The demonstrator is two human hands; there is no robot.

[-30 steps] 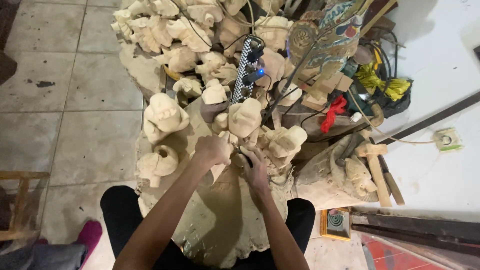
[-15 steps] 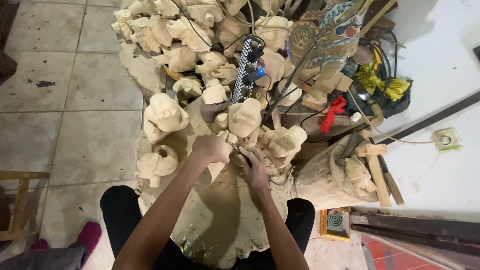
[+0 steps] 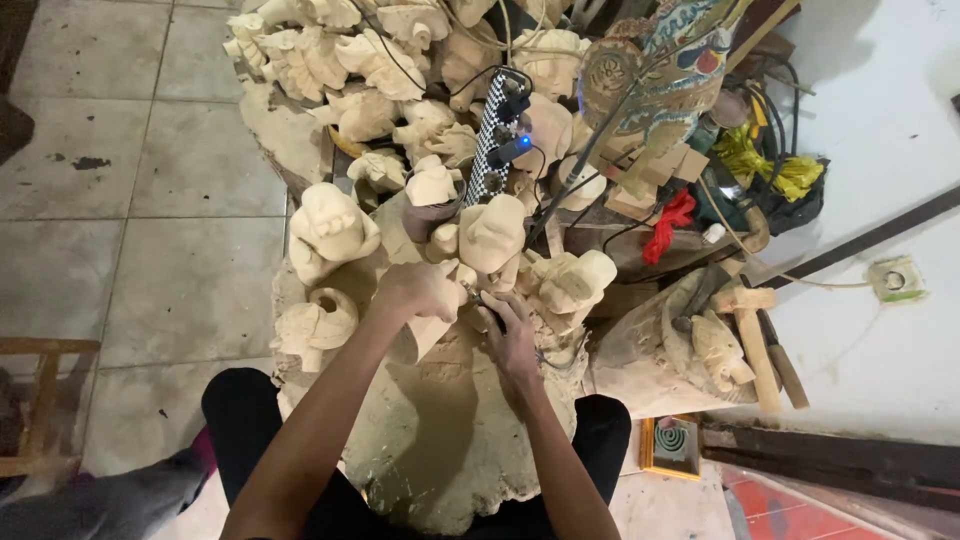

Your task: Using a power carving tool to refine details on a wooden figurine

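I sit at a large pale wooden slab (image 3: 440, 450) that rests across my lap. My left hand (image 3: 418, 290) is closed over a small pale wood carving piece at the slab's far edge. Just to its right, my right hand (image 3: 510, 335) is curled around a thin carving tool whose tip meets that piece. Unfinished pale wooden carvings crowd around both hands: a rounded one (image 3: 330, 232) to the left, one (image 3: 492, 232) straight ahead, another (image 3: 572, 282) to the right. What lies under my fingers is hidden.
Many more unfinished carvings (image 3: 380, 60) pile up at the back. A checkered power strip (image 3: 495, 140) with cables lies among them. A painted carved figure (image 3: 650, 90) and a wooden mallet (image 3: 755, 345) are on the right. Tiled floor (image 3: 130, 200) is on the left, with a wooden stool (image 3: 35, 400).
Both hands stay in nearly the same place at the carving; only slight shifts of the fingers and tool show.
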